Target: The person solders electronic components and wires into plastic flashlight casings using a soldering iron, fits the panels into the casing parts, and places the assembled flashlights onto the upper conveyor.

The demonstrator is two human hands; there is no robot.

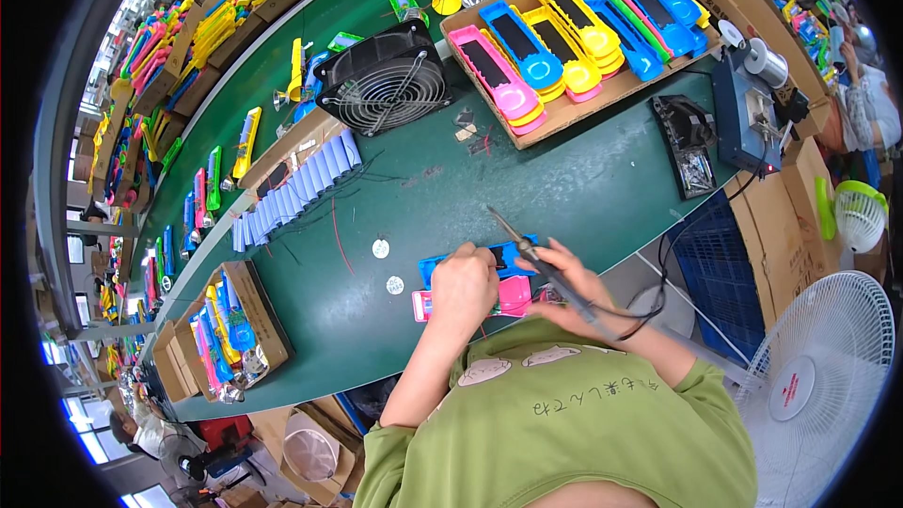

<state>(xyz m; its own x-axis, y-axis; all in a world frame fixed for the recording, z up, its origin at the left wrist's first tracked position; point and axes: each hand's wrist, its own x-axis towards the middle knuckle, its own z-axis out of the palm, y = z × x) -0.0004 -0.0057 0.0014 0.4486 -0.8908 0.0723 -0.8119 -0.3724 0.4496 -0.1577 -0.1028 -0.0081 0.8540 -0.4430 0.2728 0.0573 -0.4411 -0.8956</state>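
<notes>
Two bare hands of ours are working close to the near edge of the green table (pixel 583 202). Our right hand (pixel 578 280) is gripping a soldering iron (pixel 550 273), its fingers closing around the dark handle while the tip is pointing up and to the left over the table. Our left hand (pixel 464 284) is bending its fingers down over a blue casing (pixel 437 271); we cannot tell whether they are pinching anything, since the back of the hand is hiding them. That blue casing is lying just beyond a pink casing (pixel 515 293), and our left hand is covering part of both. Two white discs (pixel 380 248) are lying to the left of the casings. Farther left, a row of pale purple cylinders (pixel 296 193) is lying on the table, with a black fan (pixel 386 80) standing near its far end. Beyond us to the right, a cardboard tray (pixel 564 120) is holding stacked casings, and a black tray (pixel 679 113) is sitting beside a blue soldering station (pixel 738 118).
</notes>
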